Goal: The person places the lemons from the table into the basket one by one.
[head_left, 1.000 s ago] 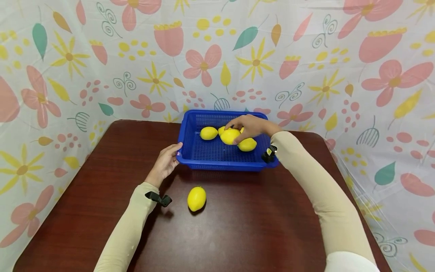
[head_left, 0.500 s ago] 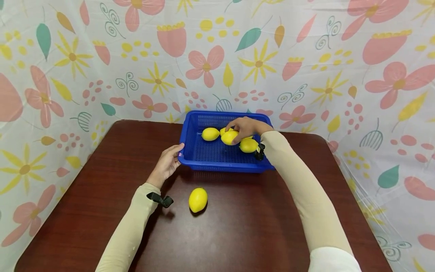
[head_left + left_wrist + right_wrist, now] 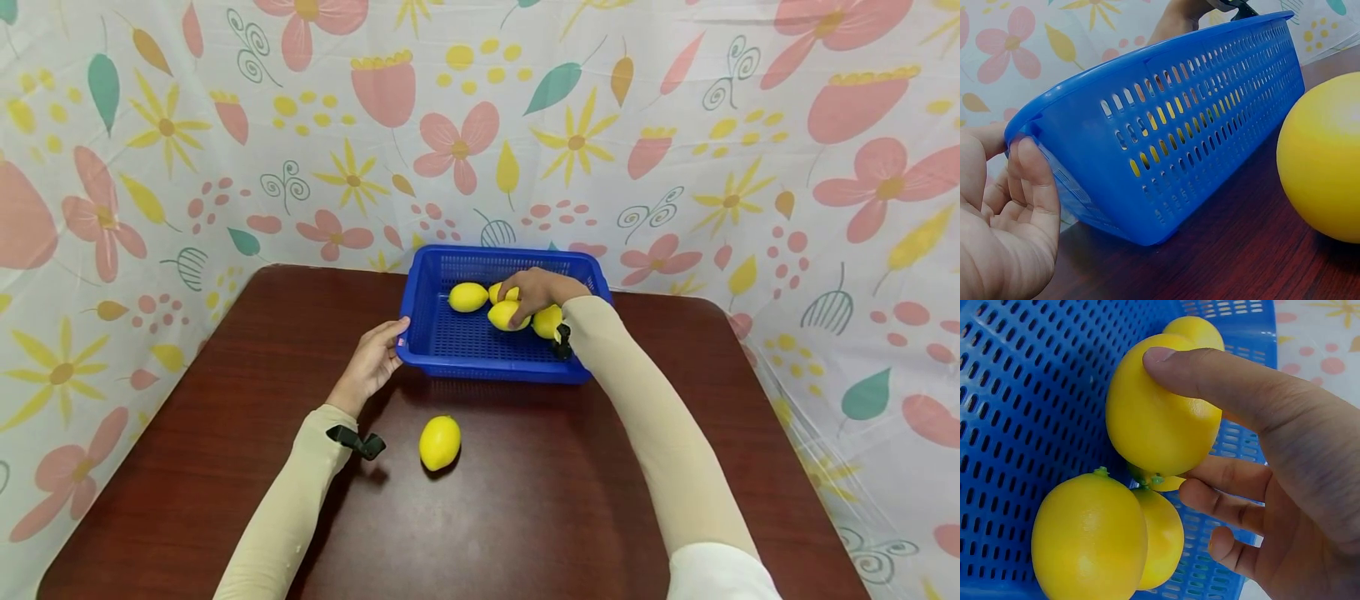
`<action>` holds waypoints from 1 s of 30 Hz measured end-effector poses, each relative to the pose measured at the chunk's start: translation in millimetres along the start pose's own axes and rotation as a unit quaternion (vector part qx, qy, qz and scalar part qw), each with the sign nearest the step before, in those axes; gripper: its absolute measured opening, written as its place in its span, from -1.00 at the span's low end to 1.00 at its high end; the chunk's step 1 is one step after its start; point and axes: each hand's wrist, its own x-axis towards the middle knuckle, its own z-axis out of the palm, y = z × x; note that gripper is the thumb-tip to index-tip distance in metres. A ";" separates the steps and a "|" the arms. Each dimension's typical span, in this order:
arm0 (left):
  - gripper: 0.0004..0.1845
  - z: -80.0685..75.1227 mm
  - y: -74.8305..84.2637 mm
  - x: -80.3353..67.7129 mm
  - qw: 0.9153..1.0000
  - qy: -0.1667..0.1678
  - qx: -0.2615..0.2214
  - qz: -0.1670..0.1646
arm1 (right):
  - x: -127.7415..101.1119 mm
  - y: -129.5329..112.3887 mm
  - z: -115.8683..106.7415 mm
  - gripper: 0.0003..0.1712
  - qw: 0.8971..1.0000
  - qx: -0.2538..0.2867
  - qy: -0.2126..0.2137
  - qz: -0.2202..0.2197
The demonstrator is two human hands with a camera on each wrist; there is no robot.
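Observation:
My right hand is inside the blue plastic basket, holding a yellow lemon between thumb and fingers. In the right wrist view, the thumb lies across that lemon's top. Several other lemons are in the basket, among them one at the left and one close below the held lemon. My left hand grips the basket's rim at its front left corner; the left wrist view shows fingers curled under the rim. A loose lemon lies on the table in front of the basket.
The basket stands near the back edge of a dark reddish-brown wooden table. Behind it and at both sides hangs a white cloth printed with flowers and leaves.
My right hand has lowered a little with the lemon, toward the basket's bottom and front. My left hand stays on the rim. The whole head view has shifted slightly.

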 end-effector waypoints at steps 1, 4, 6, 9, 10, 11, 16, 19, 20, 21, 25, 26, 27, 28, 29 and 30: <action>-0.81 0.0 0.0 0.0 1.000 0.001 0.000 0.001 | 0.1 -0.5 0.7 -0.32 1.000 0.001 0.001 0.004; -0.81 -0.2 0.0 0.2 1.000 -0.001 0.000 0.002 | -0.3 -1.7 2.4 -0.33 1.000 0.002 0.001 0.019; -0.81 -0.7 0.0 0.5 1.000 -0.004 0.001 0.002 | -0.5 -2.2 3.4 -0.33 1.000 0.002 0.001 0.028; -0.80 -1.0 -0.8 1.2 1.000 -0.003 0.002 0.001 | -0.9 -2.6 4.5 -0.34 0.999 0.005 -0.001 0.040; -0.80 -1.2 -1.1 1.4 1.000 -0.002 0.002 0.001 | -1.1 -2.6 4.6 -0.34 0.999 0.004 -0.001 0.044; -0.80 -1.1 -1.5 1.7 1.000 -0.001 0.002 0.001 | -1.6 -2.9 4.7 -0.34 0.999 0.002 -0.002 0.046; -0.79 -1.3 -1.1 2.0 1.000 0.001 0.002 0.000 | -7.6 -5.4 -0.8 -0.35 0.999 -0.011 0.000 0.052; -0.79 -0.7 -0.8 1.7 1.000 0.002 0.003 0.002 | -16.3 -7.2 -7.7 -0.36 0.999 -0.018 0.013 0.033; -0.79 -0.4 -0.7 1.6 1.000 0.003 0.003 0.002 | -20.5 -8.1 -10.4 -0.36 0.999 -0.016 0.021 0.023; -0.79 0.0 -0.3 1.3 1.000 0.003 0.004 0.003 | -25.1 -9.2 -13.1 -0.37 0.999 -0.011 0.029 0.012; -0.79 1.1 1.0 0.2 1.000 0.006 0.006 0.006 | -48.7 -16.0 -21.4 -0.41 0.997 0.009 0.076 -0.021; -0.79 1.2 1.3 0.0 1.000 0.006 0.005 0.005 | -54.9 -18.1 -22.1 -0.42 0.995 0.014 0.090 -0.026; -0.79 1.2 1.5 -0.1 1.000 0.005 0.005 0.005 | -60.7 -20.2 -22.2 -0.44 0.994 0.016 0.105 -0.029; -0.79 1.1 1.6 -0.3 1.000 0.006 0.005 0.004 | -66.7 -22.7 -21.4 -0.46 0.992 0.017 0.121 -0.032; -0.79 0.9 1.6 -0.3 1.000 0.005 0.004 0.004 | -72.0 -24.9 -19.7 -0.48 0.990 0.016 0.138 -0.032; -0.79 0.7 1.4 -0.3 1.000 0.005 0.004 0.004 | -77.6 -28.0 -17.2 -0.50 0.987 0.016 0.156 -0.031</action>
